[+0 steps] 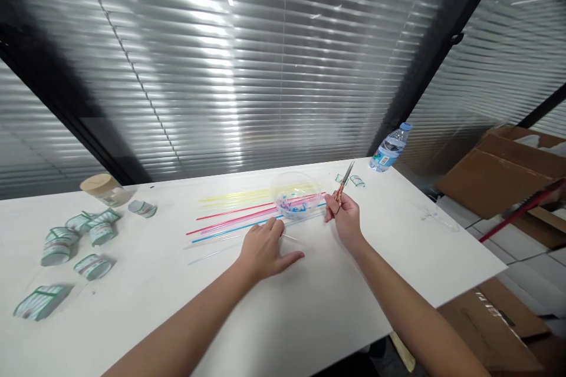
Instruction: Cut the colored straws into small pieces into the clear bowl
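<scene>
My right hand [344, 217] holds a small pair of scissors [344, 184] by the handles, blades pointing up and away. My left hand [264, 250] rests palm down on the white table [309, 306], fingertips on the near ends of several long thin straws [239, 218] coloured yellow, red, pink and blue. A clear plastic bowl [297, 195] with small cut coloured pieces stands on the straws, between my two hands and a little beyond them.
Several small green-and-white rolled packets [66, 241] lie at the table's left, with a lidded jar [102, 188] behind them. A water bottle [390, 148] stands at the far right corner. Cardboard boxes [499, 171] and a red stick sit on the floor to the right.
</scene>
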Motion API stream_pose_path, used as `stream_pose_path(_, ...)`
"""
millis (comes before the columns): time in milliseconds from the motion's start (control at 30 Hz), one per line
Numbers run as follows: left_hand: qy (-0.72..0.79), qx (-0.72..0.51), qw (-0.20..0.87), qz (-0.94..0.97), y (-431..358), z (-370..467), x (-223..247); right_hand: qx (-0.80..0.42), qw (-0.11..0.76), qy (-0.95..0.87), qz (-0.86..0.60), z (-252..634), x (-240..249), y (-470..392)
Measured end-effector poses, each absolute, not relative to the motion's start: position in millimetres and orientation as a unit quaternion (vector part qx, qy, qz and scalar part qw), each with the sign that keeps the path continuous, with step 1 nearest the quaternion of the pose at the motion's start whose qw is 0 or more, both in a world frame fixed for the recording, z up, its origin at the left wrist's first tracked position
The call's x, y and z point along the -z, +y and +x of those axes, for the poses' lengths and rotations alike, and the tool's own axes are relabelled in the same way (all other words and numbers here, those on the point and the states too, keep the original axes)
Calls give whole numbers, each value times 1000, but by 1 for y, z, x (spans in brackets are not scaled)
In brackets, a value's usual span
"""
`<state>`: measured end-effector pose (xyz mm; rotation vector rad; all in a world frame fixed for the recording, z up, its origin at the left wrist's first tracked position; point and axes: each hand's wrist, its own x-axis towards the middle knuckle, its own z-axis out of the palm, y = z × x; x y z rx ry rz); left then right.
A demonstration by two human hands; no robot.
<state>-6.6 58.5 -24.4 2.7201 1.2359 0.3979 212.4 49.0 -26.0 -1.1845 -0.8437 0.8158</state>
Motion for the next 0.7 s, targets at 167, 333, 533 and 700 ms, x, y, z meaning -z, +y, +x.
stream_pose_path(167,489,-76,30,868,60,-2,26,-359,703,-331,-516,218,48,67)
stream_pose_path(333,509,-87,23,856,61,-3,26,-351,689,-359,-522,212,60,74)
stream_pose_path(533,503,-131,48,853,64,-4,28,-346,667,-376,-542,214,61,74)
stream_pose_path(700,490,-198,104,843,65,-7,30,-297,653,-414,-560,225,55,74)
